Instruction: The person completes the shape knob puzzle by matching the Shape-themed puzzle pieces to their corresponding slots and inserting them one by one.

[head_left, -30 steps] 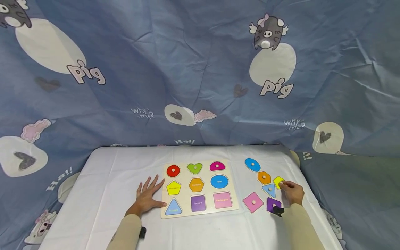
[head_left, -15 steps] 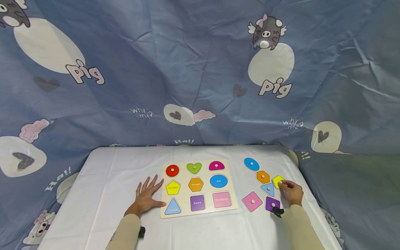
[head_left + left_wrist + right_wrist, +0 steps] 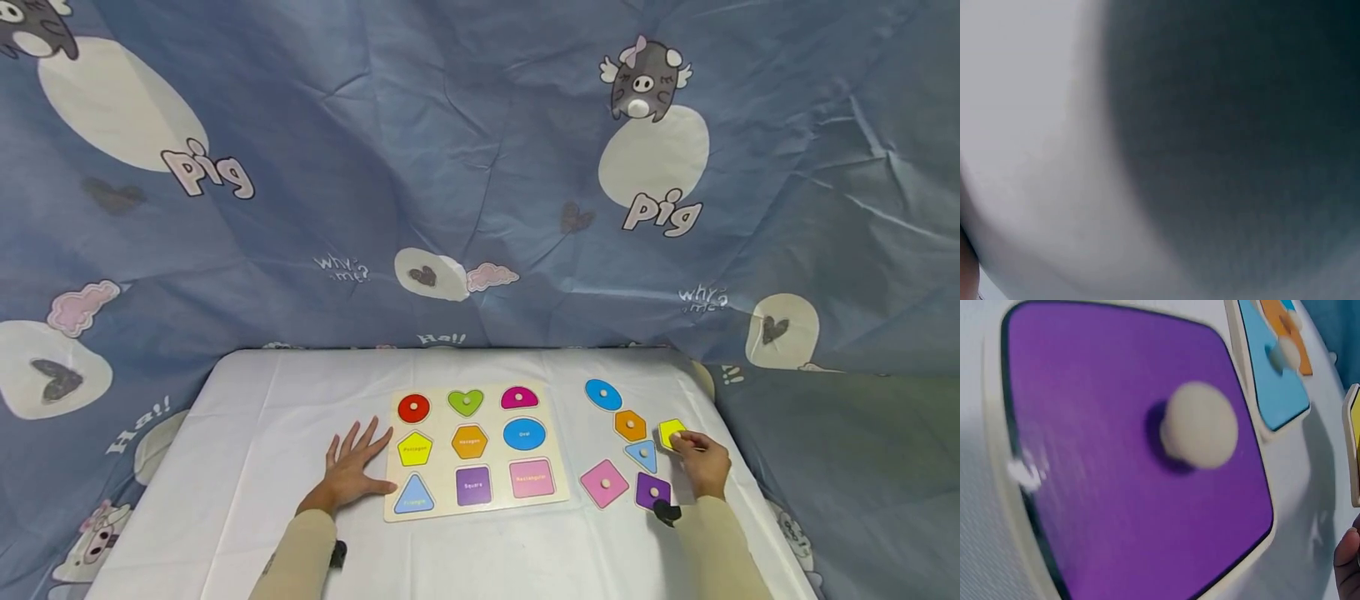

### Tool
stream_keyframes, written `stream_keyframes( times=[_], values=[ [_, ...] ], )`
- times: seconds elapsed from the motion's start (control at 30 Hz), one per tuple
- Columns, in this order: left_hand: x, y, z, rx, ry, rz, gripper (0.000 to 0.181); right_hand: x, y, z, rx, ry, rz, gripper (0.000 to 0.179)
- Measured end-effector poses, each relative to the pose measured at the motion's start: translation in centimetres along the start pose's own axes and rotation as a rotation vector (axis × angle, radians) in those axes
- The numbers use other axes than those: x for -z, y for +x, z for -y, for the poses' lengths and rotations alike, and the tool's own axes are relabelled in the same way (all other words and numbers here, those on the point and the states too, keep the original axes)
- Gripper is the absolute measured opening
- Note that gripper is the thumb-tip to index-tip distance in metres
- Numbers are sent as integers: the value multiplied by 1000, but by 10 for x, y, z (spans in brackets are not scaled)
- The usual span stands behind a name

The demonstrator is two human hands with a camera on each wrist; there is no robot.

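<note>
Pinching the yellow pentagon (image 3: 669, 430) in right hand (image 3: 705, 467) fingers, now farther right of the puzzle board (image 3: 442, 468), seemingly freed; spreading empty left hand (image 3: 349, 473) at its left edge.

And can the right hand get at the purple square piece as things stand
Probably, though not straight away: the right hand is pinching the yellow pentagon piece and would likely have to put it down first. The purple square piece lies close by, and its knob looks uncovered.
</note>
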State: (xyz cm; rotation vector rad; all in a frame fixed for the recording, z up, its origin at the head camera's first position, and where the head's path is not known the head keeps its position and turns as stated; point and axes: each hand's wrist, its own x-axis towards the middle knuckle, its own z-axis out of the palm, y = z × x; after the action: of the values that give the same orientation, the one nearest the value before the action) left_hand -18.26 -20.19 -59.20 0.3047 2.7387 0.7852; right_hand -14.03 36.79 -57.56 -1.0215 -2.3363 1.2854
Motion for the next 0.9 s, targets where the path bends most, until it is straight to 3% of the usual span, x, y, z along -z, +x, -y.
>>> stream_keyframes(
  times=[0.37, 0.67, 0.9],
  values=[
    [-1, 1, 2, -16, -2, -8, 103, -18, -14, 15, 158, -19, 53, 29],
    [2, 0, 1, -14, -2, -5, 105, -42, -36, 34, 233, 44, 125, 24],
    [0, 1, 1, -12, -2, -9, 104, -62, -48, 44, 352, 34, 187, 20]
  ],
)
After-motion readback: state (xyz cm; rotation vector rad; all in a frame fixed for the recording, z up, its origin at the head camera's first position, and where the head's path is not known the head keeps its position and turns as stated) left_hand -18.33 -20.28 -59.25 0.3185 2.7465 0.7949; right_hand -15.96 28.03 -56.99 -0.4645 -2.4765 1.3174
